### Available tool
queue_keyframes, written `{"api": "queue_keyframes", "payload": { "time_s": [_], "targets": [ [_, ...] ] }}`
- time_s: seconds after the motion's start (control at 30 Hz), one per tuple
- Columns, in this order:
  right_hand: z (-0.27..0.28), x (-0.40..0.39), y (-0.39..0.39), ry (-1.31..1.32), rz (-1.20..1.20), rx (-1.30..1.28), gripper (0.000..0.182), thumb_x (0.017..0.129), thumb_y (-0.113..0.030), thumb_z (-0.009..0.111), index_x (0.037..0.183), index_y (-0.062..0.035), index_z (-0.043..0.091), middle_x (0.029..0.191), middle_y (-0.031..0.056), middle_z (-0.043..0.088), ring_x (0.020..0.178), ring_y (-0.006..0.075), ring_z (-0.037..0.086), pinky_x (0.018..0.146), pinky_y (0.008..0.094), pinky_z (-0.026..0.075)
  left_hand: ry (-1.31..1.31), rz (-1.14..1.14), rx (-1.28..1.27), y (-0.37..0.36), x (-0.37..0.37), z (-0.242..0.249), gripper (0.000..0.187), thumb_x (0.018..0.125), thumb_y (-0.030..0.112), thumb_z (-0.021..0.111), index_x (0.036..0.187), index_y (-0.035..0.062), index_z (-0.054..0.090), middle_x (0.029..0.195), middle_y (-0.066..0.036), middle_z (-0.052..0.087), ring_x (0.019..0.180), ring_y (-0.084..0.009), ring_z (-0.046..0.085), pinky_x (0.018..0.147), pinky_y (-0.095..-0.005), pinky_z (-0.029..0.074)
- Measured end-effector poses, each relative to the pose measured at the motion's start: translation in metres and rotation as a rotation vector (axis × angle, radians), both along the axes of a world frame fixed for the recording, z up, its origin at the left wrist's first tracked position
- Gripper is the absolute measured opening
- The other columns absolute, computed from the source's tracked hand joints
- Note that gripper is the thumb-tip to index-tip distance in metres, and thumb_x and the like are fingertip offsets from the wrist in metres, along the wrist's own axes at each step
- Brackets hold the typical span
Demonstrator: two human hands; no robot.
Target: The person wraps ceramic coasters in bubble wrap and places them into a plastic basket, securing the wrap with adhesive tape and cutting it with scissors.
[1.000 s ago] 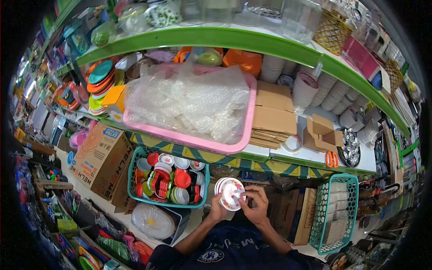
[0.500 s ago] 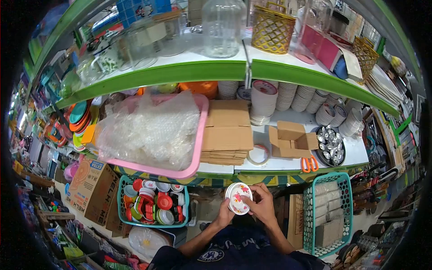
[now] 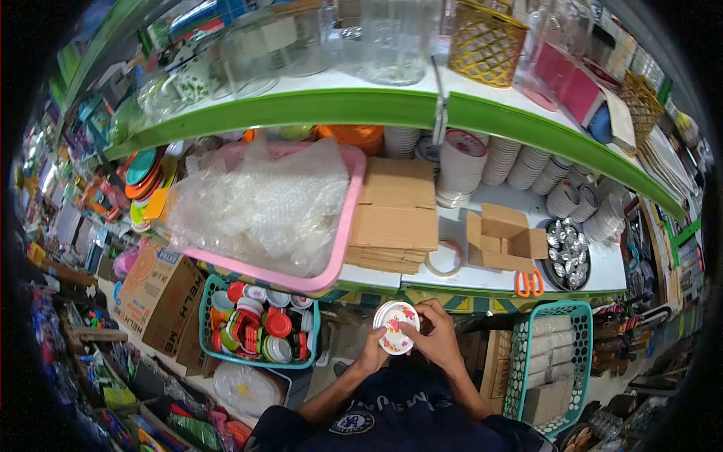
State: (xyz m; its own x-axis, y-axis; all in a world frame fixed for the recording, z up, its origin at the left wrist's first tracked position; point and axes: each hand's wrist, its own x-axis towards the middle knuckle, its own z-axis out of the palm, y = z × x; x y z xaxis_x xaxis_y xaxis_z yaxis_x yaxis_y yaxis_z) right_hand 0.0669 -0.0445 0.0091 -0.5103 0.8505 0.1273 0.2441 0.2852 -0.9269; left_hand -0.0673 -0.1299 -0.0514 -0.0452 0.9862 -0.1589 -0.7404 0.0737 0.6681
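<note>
Low in front of my body, both hands hold a small stack of round white dishes (image 3: 392, 342) with red and pink flowers on the top one. My left hand (image 3: 370, 352) is closed around the left edge of the stack, its thumb at the rim. From the right, my right hand (image 3: 438, 338) grips the stack with its thumb laid across the flowered face; its other fingers curl behind and are partly hidden. On the shelf ahead sit a small open cardboard box (image 3: 497, 239), a roll of tape (image 3: 444, 258) and orange-handled scissors (image 3: 529, 283).
A pink tub (image 3: 324, 277) of bubble wrap and flattened cardboard (image 3: 395, 203) occupy the shelf, with stacked white bowls (image 3: 461, 166) behind. Below, a teal basket (image 3: 260, 363) of colourful pieces stands left; another teal basket (image 3: 585, 361) of wrapped packs stands right. Glass jars (image 3: 395, 45) line the upper shelf.
The view has shifted, so the shelves appear a little farther right and higher. Both hands keep the stack, which sits slightly farther left and up in view.
</note>
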Motion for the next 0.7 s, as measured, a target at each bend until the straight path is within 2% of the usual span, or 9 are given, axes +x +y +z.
{"api": "queue_keyframes", "payload": {
  "time_s": [0.17,0.23,0.37,0.5,0.53,0.57,0.6,0.67,0.7],
  "targets": [
    [0.001,-0.031,-0.017,-0.117,0.196,-0.131,0.033,0.080,-0.022,0.077,0.102,0.0009,0.065,0.088,0.0086,0.056,0.075,0.0189,0.057,0.066,0.0309,0.047,-0.010,0.211,-0.069,-0.034,-0.018,-0.014,0.062,0.091,0.042,0.040,0.137,0.0004,0.041,0.123,-0.016,0.059,0.109,-0.0255,0.061,0.095,-0.0397,0.048],
    [-0.005,-0.046,-0.024,-0.133,0.277,-0.005,0.025,0.080,-0.014,0.077,0.095,0.0024,0.065,0.088,0.0060,0.054,0.069,0.0133,0.055,0.061,0.0273,0.046,0.034,0.203,-0.099,-0.050,-0.027,-0.016,0.060,0.092,0.043,0.039,0.133,-0.0004,0.045,0.119,-0.015,0.061,0.108,-0.0251,0.061,0.094,-0.0392,0.049],
    [-0.020,-0.077,-0.036,-0.137,0.426,-0.073,0.027,0.081,-0.016,0.077,0.096,0.0023,0.064,0.087,0.0063,0.053,0.071,0.0139,0.054,0.061,0.0265,0.045,0.053,0.364,-0.158,-0.077,-0.040,-0.052,0.062,0.095,0.050,0.033,0.127,-0.0004,0.050,0.111,-0.015,0.064,0.098,-0.0255,0.065,0.085,-0.0383,0.053],
    [-0.056,-0.103,-0.042,-0.081,0.655,-0.126,0.031,0.086,-0.015,0.072,0.113,-0.0021,0.063,0.088,0.0013,0.052,0.073,0.0086,0.052,0.062,0.0243,0.044,-0.041,0.510,-0.230,-0.108,-0.057,-0.086,0.064,0.096,0.053,0.030,0.126,0.0007,0.050,0.110,-0.017,0.064,0.096,-0.0276,0.066,0.082,-0.0407,0.055],
    [-0.071,-0.110,-0.045,-0.043,0.677,-0.338,0.033,0.090,-0.012,0.067,0.122,-0.0047,0.059,0.090,-0.0010,0.052,0.076,0.0057,0.051,0.065,0.0220,0.043,-0.039,0.539,-0.226,-0.116,-0.064,-0.088,0.064,0.096,0.054,0.030,0.126,0.0011,0.050,0.110,-0.016,0.064,0.094,-0.0277,0.066,0.080,-0.0411,0.055],
    [-0.083,-0.118,-0.046,-0.090,0.682,-0.363,0.033,0.092,-0.011,0.064,0.124,-0.0050,0.057,0.092,-0.0008,0.052,0.079,0.0048,0.052,0.068,0.0210,0.044,-0.035,0.569,-0.221,-0.121,-0.071,-0.090,0.065,0.096,0.055,0.029,0.126,0.0016,0.050,0.110,-0.016,0.064,0.093,-0.0278,0.067,0.078,-0.0415,0.056],
    [-0.095,-0.129,-0.048,-0.102,0.676,-0.367,0.034,0.092,-0.012,0.065,0.124,-0.0049,0.057,0.094,-0.0002,0.053,0.081,0.0054,0.053,0.070,0.0216,0.044,-0.144,0.733,-0.335,-0.120,-0.072,-0.096,0.064,0.097,0.056,0.029,0.125,0.0027,0.050,0.109,-0.014,0.065,0.092,-0.0270,0.067,0.075,-0.0411,0.057],
    [-0.121,-0.151,-0.057,-0.124,0.690,-0.380,0.034,0.092,-0.012,0.065,0.125,-0.0048,0.057,0.096,0.0005,0.055,0.083,0.0059,0.054,0.072,0.0222,0.045,-0.125,0.801,-0.336,-0.134,-0.085,-0.127,0.061,0.098,0.054,0.028,0.124,0.0037,0.051,0.108,-0.012,0.065,0.093,-0.0257,0.067,0.076,-0.0406,0.057],
    [-0.134,-0.161,-0.062,-0.139,0.706,-0.376,0.037,0.091,-0.016,0.067,0.125,-0.0063,0.057,0.099,0.0028,0.058,0.082,0.0093,0.056,0.072,0.0256,0.047,-0.086,0.843,-0.356,-0.141,-0.090,-0.138,0.060,0.098,0.054,0.029,0.124,0.0041,0.051,0.106,-0.012,0.065,0.092,-0.0257,0.067,0.076,-0.0405,0.057]
  ]
}}
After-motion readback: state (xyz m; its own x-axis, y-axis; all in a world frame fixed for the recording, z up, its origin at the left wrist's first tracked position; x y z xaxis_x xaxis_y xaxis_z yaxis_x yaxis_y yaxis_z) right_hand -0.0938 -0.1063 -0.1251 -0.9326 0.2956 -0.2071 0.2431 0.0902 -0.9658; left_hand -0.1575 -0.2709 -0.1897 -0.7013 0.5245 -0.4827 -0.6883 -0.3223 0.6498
